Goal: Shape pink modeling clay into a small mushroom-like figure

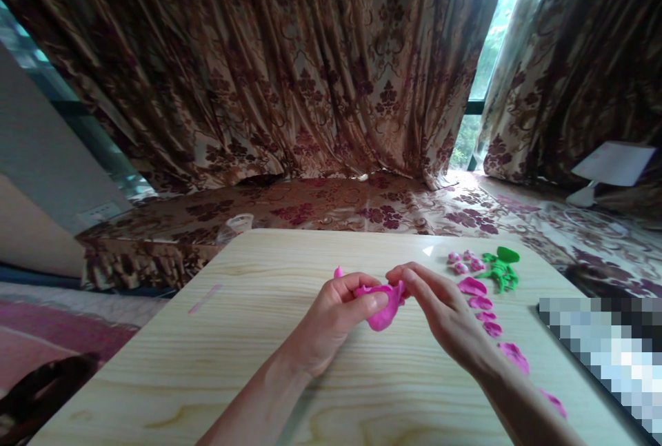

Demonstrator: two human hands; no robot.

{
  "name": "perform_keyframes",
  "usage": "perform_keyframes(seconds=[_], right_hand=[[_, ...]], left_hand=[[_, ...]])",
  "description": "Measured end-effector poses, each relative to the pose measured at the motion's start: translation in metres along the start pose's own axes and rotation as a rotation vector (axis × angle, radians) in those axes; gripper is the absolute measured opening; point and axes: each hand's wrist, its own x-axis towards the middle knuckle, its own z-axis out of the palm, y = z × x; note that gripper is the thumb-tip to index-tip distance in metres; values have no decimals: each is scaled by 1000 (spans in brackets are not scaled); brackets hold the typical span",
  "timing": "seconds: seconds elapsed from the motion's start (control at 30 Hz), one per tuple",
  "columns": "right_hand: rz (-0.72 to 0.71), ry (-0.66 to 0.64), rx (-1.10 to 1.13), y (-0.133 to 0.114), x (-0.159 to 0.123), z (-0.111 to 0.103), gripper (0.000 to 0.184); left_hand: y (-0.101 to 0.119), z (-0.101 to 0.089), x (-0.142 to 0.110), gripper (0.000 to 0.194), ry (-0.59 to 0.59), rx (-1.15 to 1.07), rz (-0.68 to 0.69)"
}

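Observation:
A bright pink flower petal [381, 320], thin and curved, is held above the table by both hands. My left hand [338, 315] is closed on it, with the thumb lying across its inner face. At the petal's right edge, the fingertips of my right hand [433, 298] are pinched together on the rim. Just beyond my left knuckles a small pointed pink piece [338, 271] shows; its lower part is hidden by the hand. More loose pink petals [480, 302] of differing sizes lie in a row to the right of my right hand, some partly behind the forearm.
Green plastic-looking leaf and stem parts [504, 270] and several small pink-and-white pieces [460, 267] lie at the table's [248, 336] back right. A dark-edged object, its face pixelated [610, 356], is at the right. Behind are a curtained window ledge and a white lamp [613, 163].

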Motion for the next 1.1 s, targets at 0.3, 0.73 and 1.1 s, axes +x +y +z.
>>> perform_keyframes(seconds=[0.3, 0.73, 1.1], right_hand=[[-64, -52, 0, 4, -1, 1, 18], [-131, 10, -62, 5, 0, 4, 11], [-146, 4, -59, 7, 0, 6, 11]], left_hand=[[1, 0, -1, 12, -59, 77, 6], [3, 6, -1, 12, -49, 192, -47], [0, 5, -1, 13, -49, 245, -49]])
